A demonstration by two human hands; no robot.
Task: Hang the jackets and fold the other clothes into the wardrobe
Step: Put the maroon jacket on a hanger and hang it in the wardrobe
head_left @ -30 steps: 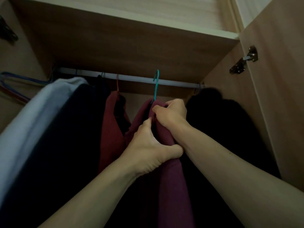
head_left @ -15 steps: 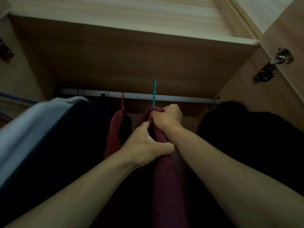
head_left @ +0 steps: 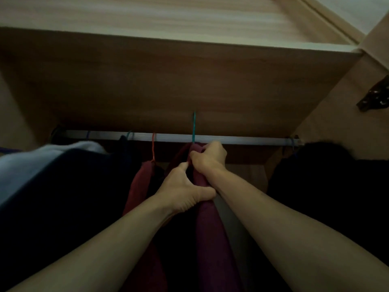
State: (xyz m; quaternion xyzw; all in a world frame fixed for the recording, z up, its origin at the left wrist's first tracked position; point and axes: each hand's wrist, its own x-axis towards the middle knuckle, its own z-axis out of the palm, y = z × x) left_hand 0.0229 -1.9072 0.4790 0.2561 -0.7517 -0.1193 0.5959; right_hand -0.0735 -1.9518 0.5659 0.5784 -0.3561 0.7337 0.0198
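Maroon jacket (head_left: 210, 239) sits mid-wardrobe, its one teal hanger hook (head_left: 193, 129) standing up across the metal rail (head_left: 242, 140). Two bare hands hold its top: left hand (head_left: 183, 186) and right hand (head_left: 210, 158), each grip clamped on the cloth. Left hang three garments: red garment (head_left: 139, 186), navy garment (head_left: 73, 197), pale garment (head_left: 25, 165). Right hangs one black garment (head_left: 326, 186).

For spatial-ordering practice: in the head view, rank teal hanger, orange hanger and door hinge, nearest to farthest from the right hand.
1. teal hanger, just above the right hand
2. orange hanger, to its left
3. door hinge, far right
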